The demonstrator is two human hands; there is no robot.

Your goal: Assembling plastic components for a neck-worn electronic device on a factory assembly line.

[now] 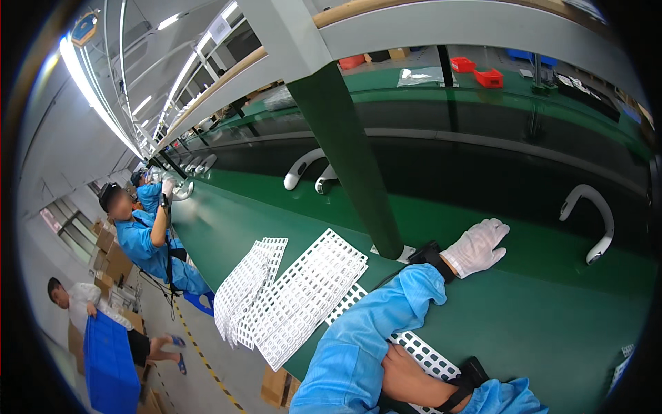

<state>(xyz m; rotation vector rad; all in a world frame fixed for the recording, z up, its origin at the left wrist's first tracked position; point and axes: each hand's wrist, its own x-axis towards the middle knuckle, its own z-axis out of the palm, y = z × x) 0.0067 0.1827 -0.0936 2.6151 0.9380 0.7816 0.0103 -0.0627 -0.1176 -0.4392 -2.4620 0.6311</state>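
Note:
My left hand (476,248), in a white glove, reaches out over the edge of the dark belt with its fingers stretched, holding nothing visible. A dark strap rings its wrist below the blue sleeve. My right hand (412,378) comes in from the lower right and passes beneath my left forearm, which hides its fingers. Under both arms lies a white perforated sheet (431,357). Left of them, stacked white sheets (310,297) with rows of cutouts fan across the green table (545,310). A white curved, band-shaped piece (600,214) rests on the belt, right of my left hand.
A green post (352,159) rises from the table near my left hand. Behind it are more curved white pieces (303,169). Red bins (488,78) stand across the belt. At left, a co-worker in blue (141,234) sits at the table; another person carries a blue crate (110,362).

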